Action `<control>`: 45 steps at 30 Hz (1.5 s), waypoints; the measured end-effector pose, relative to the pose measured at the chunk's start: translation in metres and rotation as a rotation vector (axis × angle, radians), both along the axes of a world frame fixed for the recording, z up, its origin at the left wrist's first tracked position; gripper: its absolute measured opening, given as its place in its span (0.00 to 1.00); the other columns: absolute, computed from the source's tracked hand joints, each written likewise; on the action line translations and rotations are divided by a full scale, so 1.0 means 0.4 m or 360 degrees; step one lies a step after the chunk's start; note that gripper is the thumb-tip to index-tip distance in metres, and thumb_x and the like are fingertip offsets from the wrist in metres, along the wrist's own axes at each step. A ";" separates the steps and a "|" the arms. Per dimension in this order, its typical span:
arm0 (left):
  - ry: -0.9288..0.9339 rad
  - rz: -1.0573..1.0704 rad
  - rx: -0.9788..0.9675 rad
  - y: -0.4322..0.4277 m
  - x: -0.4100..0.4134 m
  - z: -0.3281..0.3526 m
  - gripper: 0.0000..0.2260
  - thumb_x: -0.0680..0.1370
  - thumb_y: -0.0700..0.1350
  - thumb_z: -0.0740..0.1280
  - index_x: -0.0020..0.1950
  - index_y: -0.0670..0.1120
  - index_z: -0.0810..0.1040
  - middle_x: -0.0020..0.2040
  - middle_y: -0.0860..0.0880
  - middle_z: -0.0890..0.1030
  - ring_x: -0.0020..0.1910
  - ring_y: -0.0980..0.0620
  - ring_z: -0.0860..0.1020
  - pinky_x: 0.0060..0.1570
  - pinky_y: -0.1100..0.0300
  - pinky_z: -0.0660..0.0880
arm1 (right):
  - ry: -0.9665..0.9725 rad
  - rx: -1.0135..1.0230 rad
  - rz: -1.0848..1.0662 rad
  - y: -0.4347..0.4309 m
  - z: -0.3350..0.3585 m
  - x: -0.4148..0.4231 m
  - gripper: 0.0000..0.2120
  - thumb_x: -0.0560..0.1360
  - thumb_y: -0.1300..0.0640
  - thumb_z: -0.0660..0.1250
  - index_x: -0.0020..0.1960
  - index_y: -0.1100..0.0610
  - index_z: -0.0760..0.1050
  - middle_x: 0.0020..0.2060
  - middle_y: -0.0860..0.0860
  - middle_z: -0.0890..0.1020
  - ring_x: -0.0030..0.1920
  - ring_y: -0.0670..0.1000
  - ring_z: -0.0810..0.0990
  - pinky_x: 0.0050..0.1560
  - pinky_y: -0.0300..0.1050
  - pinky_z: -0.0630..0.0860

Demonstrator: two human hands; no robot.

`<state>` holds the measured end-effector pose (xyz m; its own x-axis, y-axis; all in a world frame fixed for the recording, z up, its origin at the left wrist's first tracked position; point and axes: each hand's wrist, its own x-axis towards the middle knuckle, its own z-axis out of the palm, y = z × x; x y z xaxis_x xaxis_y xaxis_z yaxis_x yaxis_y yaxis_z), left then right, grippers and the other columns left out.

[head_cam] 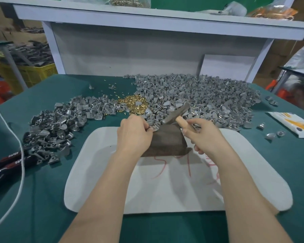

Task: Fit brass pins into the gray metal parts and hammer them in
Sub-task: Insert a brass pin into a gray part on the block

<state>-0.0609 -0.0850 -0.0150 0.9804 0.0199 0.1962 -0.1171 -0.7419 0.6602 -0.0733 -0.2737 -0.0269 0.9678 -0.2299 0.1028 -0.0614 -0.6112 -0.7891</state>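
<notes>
the left hand [133, 132] curls its fingers [146, 126] round 1 gray metal part [155, 127], pinching it down on the far top edge of a brown block [167, 140]. the right hand [206, 135] has its fingers [193, 122] clenched round the pale wooden handle of a hammer [176, 114]. the hammer's dark head sits tilted just above the block's far right corner, close to the held part; whether it touches the part cannot be told.

the block stands on the far half of a white board [165, 193], which lies on the green-covered table [42, 199]. just beyond the left hand lies a small pile of brass pins [132, 103], with a few loose ones scattered farther off. a large heap of gray parts [209, 95] spreads to the far right, and a smaller heap [60, 123] lies to the left. black-handled pliers [7, 163] rest at the near left, crossed by a white cord [21, 155]. a white and yellow packet [291, 123] lies at the right.
</notes>
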 end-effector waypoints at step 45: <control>-0.0377 0.1024 -0.2396 0.080 0.041 0.035 0.10 0.78 0.37 0.56 0.55 0.49 0.71 0.56 0.51 0.73 0.50 0.57 0.72 0.39 0.71 0.68 | 0.0113 -0.0941 0.0697 0.454 0.023 0.341 0.23 0.75 0.67 0.58 0.68 0.53 0.71 0.66 0.54 0.74 0.64 0.57 0.73 0.62 0.49 0.72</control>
